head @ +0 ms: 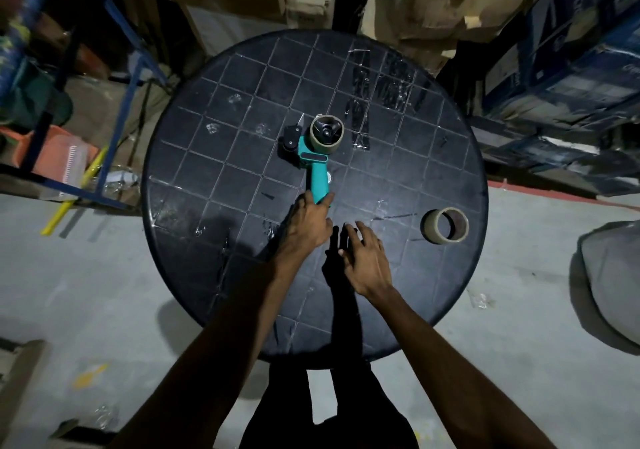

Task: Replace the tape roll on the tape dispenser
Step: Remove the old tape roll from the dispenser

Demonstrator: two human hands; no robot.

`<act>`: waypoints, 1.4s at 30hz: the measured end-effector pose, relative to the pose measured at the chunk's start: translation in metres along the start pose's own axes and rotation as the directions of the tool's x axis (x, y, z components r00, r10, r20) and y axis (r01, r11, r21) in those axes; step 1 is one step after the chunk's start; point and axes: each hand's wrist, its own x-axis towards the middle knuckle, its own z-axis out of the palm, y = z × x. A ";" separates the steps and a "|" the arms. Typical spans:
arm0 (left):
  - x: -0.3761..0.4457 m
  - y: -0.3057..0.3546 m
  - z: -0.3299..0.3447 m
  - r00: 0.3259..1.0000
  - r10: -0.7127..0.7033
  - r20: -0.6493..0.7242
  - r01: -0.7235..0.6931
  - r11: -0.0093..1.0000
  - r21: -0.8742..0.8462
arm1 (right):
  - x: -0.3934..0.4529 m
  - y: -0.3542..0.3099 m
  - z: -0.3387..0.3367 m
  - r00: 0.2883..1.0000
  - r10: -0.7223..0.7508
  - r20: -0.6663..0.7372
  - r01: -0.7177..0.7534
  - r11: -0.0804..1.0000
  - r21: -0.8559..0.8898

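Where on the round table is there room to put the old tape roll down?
The table's left side is bare, from the tape dispenser out to the rim. So is the near edge, below the right hand. The middle is crowded: the left hand is at the handle. The spare roll takes the right edge.

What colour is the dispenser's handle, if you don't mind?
Teal, on the dispenser handle; the head view shows it.

Head camera looks steeply down, fairly near, over the round table [433, 129].
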 end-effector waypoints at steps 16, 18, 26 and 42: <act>-0.109 -0.046 0.024 0.982 -0.179 -0.063 0.185 0.975 0.124 | -0.026 -0.011 -0.001 1.000 0.012 -0.012 -0.012 0.999 0.036; -0.094 -0.038 0.017 0.966 -0.252 -0.055 0.256 0.964 0.073 | -0.022 -0.016 -0.005 1.000 -0.009 -0.022 0.009 1.000 0.016; -0.045 -0.022 0.002 0.895 -0.424 0.143 0.444 0.881 -0.166 | 0.022 -0.029 -0.022 0.997 -0.067 -0.026 0.066 0.997 -0.034; -0.053 -0.045 0.013 0.988 -0.003 0.155 -0.042 0.957 0.287 | -0.006 -0.004 0.002 0.990 0.113 0.086 -0.126 0.978 0.167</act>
